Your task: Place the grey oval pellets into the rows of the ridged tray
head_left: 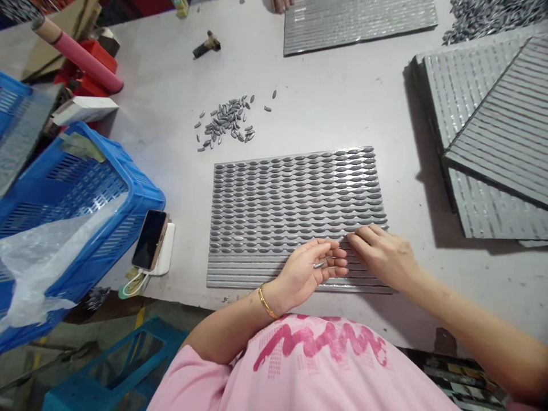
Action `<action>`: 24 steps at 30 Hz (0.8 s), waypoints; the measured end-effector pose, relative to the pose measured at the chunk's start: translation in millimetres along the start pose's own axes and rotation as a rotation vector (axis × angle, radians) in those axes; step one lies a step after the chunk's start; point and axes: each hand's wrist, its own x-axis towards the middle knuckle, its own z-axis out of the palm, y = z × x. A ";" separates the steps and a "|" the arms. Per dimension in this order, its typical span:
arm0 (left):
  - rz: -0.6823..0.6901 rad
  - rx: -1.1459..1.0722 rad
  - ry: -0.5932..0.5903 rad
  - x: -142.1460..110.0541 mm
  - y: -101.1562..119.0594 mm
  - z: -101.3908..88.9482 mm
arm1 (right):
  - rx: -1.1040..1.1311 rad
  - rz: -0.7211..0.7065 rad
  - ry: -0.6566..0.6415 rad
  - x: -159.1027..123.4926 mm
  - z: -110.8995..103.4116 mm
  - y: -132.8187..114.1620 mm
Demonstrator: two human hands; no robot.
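In front of me lies a grey grooved board (244, 269), its upper grooves lined with rows of small grey spindle-shaped pieces (278, 188). The lower grooves are bare. My left hand (305, 267) is cupped palm up over the lower part of the board, with a grey spindle-shaped piece (319, 265) lying in it. Just right of it, my right hand (383, 251) rests on the board with fingers pressed together at the end of the lowest filled row. Whatever those fingertips pinch is hidden. Beyond the board is a loose pile of the same pieces (226, 119).
At left stand a blue plastic crate (145, 194) and a phone (150, 240) on a white charger. A small hammer-like tool (207, 45) lies farther back. Stacked grooved boards (471, 103) fill the right side. Another person's hand (281, 5) touches a far board (359, 25).
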 end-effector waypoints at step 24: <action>0.041 -0.101 -0.067 5.9 6.0 10.9 | 0.760 0.376 0.185 -30.0 -21.6 -9.2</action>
